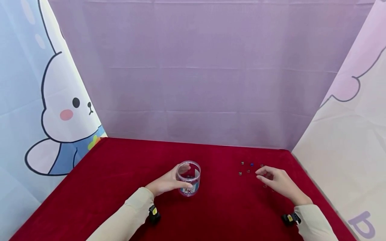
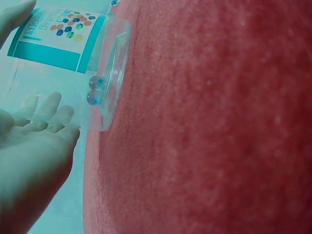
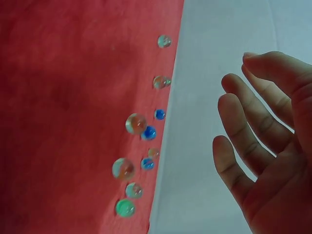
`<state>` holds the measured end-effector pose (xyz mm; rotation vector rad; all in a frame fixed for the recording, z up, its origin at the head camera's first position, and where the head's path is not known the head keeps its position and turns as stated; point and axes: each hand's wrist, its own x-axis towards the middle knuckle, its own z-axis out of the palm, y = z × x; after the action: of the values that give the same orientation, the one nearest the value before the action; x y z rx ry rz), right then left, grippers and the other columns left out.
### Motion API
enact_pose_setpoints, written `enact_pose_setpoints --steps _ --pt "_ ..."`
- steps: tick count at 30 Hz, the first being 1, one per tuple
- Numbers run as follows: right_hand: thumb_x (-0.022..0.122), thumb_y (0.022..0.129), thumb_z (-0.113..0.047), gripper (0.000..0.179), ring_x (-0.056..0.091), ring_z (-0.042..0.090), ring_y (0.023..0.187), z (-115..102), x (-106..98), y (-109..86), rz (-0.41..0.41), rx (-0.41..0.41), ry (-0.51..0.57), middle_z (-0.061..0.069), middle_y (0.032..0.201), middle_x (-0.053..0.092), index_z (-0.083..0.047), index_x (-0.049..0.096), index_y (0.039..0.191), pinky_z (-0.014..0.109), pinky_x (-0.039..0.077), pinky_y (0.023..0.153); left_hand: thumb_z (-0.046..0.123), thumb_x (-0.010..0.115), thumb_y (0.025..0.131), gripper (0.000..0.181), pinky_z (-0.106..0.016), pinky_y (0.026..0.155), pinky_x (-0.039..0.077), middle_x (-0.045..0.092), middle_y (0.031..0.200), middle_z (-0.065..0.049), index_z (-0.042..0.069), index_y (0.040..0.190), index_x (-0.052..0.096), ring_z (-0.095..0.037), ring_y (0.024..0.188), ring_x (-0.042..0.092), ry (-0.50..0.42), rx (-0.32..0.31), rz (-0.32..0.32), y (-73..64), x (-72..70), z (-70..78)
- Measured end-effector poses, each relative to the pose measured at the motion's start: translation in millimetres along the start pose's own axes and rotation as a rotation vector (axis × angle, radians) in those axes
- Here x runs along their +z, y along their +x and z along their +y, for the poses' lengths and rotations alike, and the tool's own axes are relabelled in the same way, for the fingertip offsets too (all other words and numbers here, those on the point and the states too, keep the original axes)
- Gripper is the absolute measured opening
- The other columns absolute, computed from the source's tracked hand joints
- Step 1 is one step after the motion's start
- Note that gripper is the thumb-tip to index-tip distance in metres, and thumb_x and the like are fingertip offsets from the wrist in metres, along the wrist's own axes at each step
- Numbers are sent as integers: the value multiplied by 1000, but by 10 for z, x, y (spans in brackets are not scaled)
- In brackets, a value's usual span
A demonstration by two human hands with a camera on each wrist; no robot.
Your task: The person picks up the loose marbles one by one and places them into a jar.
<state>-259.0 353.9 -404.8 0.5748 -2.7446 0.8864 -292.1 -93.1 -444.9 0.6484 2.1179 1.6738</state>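
Note:
A clear plastic jar (image 1: 195, 184) with a printed label stands upright and open-topped on the red cloth. My left hand (image 1: 165, 182) holds it from the left side, thumb in front and fingers round the back. At its bottom lie a few marbles (image 2: 97, 83), seen through the wall in the left wrist view. To the right, my right hand (image 1: 279, 182) hovers over scattered glass marbles, its fingers loosely bent and nothing visible in it. Among these, the right wrist view shows a green marble (image 3: 125, 208), a blue marble (image 3: 148, 132) and an orange-swirled marble (image 3: 136, 124).
Red cloth (image 1: 120, 174) covers the table. A plain purplish curtain (image 1: 193, 73) hangs behind it, a rabbit-printed curtain (image 1: 66, 100) on the left and a pale curtain (image 1: 356, 134) on the right. Several marbles lie close to the right hand.

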Motion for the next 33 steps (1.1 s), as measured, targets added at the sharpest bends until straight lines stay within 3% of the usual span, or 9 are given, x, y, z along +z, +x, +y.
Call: enact_pose_setpoints --steps 5,17,27,33 --pt "75 90 -9 17 62 11 67 114 14 -63 -7 34 -5 -3 89 68 -10 72 106 26 53 59 28 82 86 90 -50 105 43 37 156 -12 8 154 28 -33 138 37 -4 -5 -4 10 11 -14" --pt "75 91 -14 16 62 8 70 331 72 -142 -19 86 -24 -8 88 69 -11 72 106 25 51 63 29 81 86 89 -50 104 44 37 155 -10 8 154 28 -33 138 37 10 -14 4 23 22 -38" --pt "77 90 -19 11 50 6 63 434 115 -178 -40 120 -63 -10 86 67 -14 74 100 25 45 60 28 81 87 88 -50 104 44 37 155 -11 8 154 28 -34 137 37 13 -14 6 40 27 -69" --pt "78 88 -20 13 58 9 77 492 170 -182 -85 130 -89 -7 92 69 -15 74 99 28 50 68 28 81 86 89 -51 104 44 37 155 -11 8 154 28 -34 137 37 22 -17 6 49 34 -83"
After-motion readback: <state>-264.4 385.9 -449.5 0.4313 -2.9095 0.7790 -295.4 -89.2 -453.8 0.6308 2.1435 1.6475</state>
